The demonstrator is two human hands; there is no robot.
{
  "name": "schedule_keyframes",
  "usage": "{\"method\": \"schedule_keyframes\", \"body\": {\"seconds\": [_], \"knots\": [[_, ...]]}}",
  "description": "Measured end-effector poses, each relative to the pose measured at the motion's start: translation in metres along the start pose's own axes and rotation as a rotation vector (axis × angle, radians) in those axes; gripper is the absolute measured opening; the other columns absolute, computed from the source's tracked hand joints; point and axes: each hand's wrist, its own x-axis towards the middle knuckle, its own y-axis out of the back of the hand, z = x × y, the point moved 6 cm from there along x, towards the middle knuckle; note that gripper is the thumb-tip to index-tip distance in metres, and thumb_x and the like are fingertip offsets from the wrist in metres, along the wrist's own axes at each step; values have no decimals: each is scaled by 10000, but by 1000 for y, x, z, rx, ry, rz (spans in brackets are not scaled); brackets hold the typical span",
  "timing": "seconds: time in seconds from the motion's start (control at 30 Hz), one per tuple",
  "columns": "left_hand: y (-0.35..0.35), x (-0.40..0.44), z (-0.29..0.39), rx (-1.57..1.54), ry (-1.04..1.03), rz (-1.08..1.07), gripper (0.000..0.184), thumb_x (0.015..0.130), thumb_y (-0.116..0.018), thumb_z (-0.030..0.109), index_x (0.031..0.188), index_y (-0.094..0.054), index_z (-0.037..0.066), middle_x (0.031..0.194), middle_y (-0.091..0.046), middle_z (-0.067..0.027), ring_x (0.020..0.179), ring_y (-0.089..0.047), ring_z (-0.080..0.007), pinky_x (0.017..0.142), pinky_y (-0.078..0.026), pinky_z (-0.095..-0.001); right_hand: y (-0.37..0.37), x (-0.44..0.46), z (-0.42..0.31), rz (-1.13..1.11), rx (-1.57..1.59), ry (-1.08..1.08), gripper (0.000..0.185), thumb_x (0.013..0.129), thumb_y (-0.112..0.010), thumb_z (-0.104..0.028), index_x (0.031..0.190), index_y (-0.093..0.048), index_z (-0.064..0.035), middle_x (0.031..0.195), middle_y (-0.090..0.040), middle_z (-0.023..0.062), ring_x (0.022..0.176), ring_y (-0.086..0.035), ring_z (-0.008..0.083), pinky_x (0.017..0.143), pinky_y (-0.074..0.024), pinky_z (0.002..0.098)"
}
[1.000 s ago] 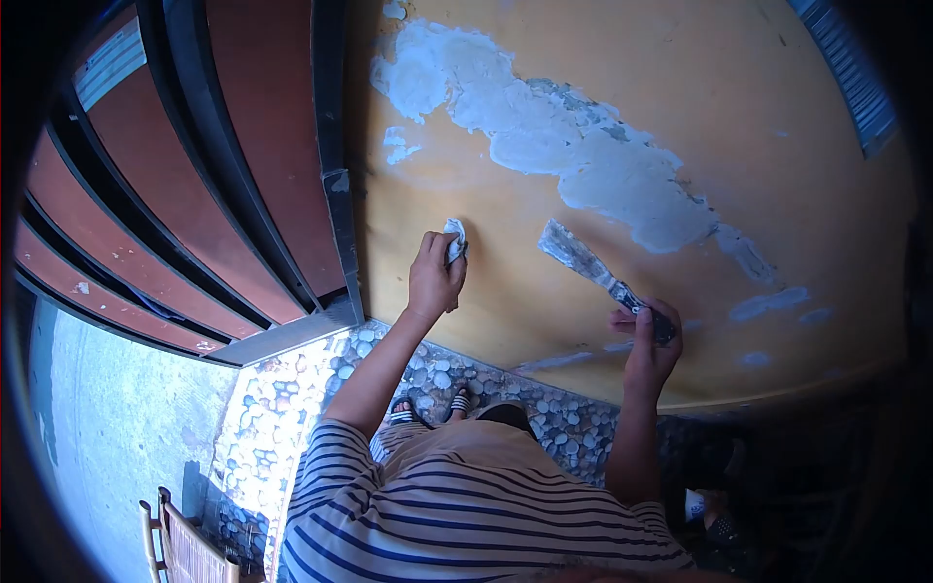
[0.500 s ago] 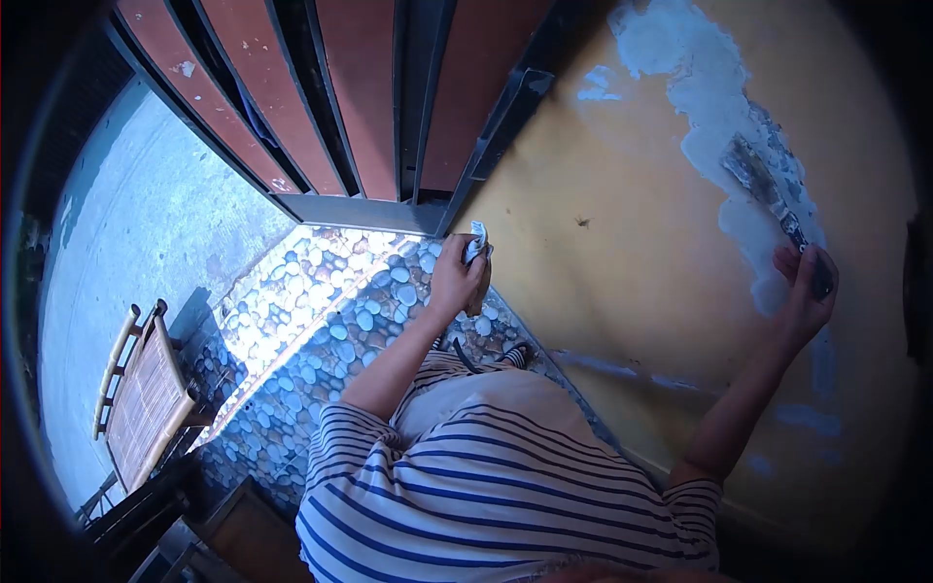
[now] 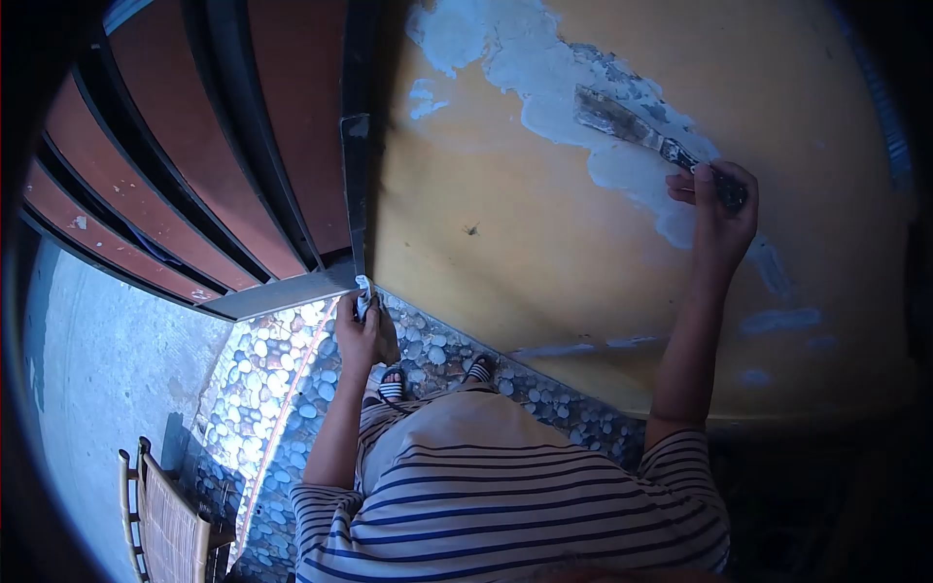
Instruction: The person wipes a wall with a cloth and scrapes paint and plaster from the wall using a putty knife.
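Note:
My right hand (image 3: 724, 219) is closed around the dark handle of a putty knife (image 3: 619, 119). The knife's wide, stained blade lies against a patch of white filler (image 3: 544, 87) on the yellow wall (image 3: 573, 262). Rough grey wall shows along the upper side of that patch. Lower and to the left, my left hand (image 3: 357, 338) grips a small piece smeared with white putty (image 3: 365, 291). A brownish part of it shows beside my palm; its exact kind is hidden by my fingers.
Red slats in a dark frame (image 3: 355, 175) meet the wall at left. Pebble flooring (image 3: 437, 350) lies under my sandalled feet (image 3: 391, 384), with concrete (image 3: 126, 340) beyond. A bamboo chair (image 3: 170, 515) stands at lower left. Smaller white streaks (image 3: 780, 320) mark the lower wall.
My view has turned toward the wall, so the wall and both hands appear further left. The putty knife stays on the white patch in my right hand; both grips look unchanged.

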Motion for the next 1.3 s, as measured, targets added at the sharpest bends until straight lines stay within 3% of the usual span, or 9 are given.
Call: {"method": "schedule_keyframes", "body": {"seconds": [0.5,0.6,0.9,0.97,1.17,1.3], "knots": [[-21,0,8,-44,14,-54,231,885,-671,42,1097,-595,-13,941,-618,-105,858,-609,-171,806,-496,-305,-18,8,-10,-34,-14,35,242,933,-692,-81,1078,-520,11,872,-691,141,730,-703,192,675,-604,313],[-16,-1,4,-64,98,-58,226,889,-668,40,1096,-594,-11,939,-612,-92,873,-597,-149,817,-489,-291,-29,7,-10,-34,-13,42,247,930,-698,-85,1074,-523,13,864,-690,139,731,-702,187,676,-604,310],[-16,1,8,-47,11,-25,240,920,-658,96,1133,-592,6,957,-644,-85,874,-592,-142,806,-483,-286,-19,11,-13,21,-53,57,258,923,-708,-87,1067,-521,17,839,-688,134,715,-699,186,664,-601,306],[-21,0,1,-96,121,-54,219,898,-663,27,1100,-589,-17,946,-615,-77,881,-591,-139,831,-480,-283,-34,8,-8,-35,9,58,254,924,-708,-87,1063,-526,22,831,-684,131,709,-699,186,659,-600,307],[-26,1,0,-67,66,-57,233,926,-649,85,1141,-591,16,951,-646,-86,864,-587,-137,797,-482,-288,-20,9,-12,2,-18,40,256,926,-706,-92,1061,-523,23,834,-682,123,720,-702,181,674,-597,303],[-34,1,3,-83,95,-69,215,896,-674,35,1093,-600,-11,949,-636,-85,878,-596,-136,822,-488,-283,-41,3,-4,-33,25,8,251,927,-706,-98,1059,-526,17,835,-684,121,724,-704,181,684,-597,297]]}}
